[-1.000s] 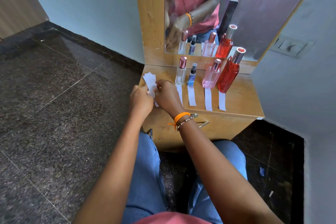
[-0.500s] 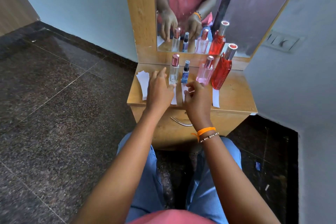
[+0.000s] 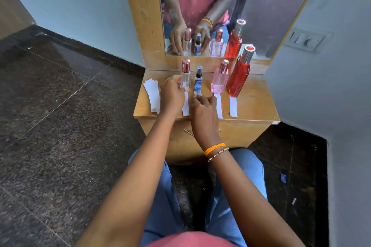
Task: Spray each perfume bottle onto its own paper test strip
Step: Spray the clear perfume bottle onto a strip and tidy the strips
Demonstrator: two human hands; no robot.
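Note:
Four perfume bottles stand in a row on the wooden dresser top (image 3: 255,106): a clear bottle (image 3: 185,76) with a rose cap, a small blue bottle (image 3: 198,80), a pink bottle (image 3: 220,81) and a tall red bottle (image 3: 240,75). A white paper strip lies in front of each: the clear bottle's strip (image 3: 186,106), the pink bottle's strip (image 3: 219,107) and the red bottle's strip (image 3: 233,107). My left hand (image 3: 172,96) curls around the clear bottle's base. My right hand (image 3: 203,106) pinches the blue bottle's strip (image 3: 197,93), hiding most of it.
A stack of spare strips (image 3: 152,94) lies at the dresser's left edge. A mirror (image 3: 271,16) rises right behind the bottles. A wall with a switch plate (image 3: 306,41) closes in on the right. Dark stone floor (image 3: 60,126) spreads to the left.
Both hands left the spare strips and moved right to the bottle row. My left hand's fingers have since curled at the clear bottle, and my right hand has closed in front of the blue bottle.

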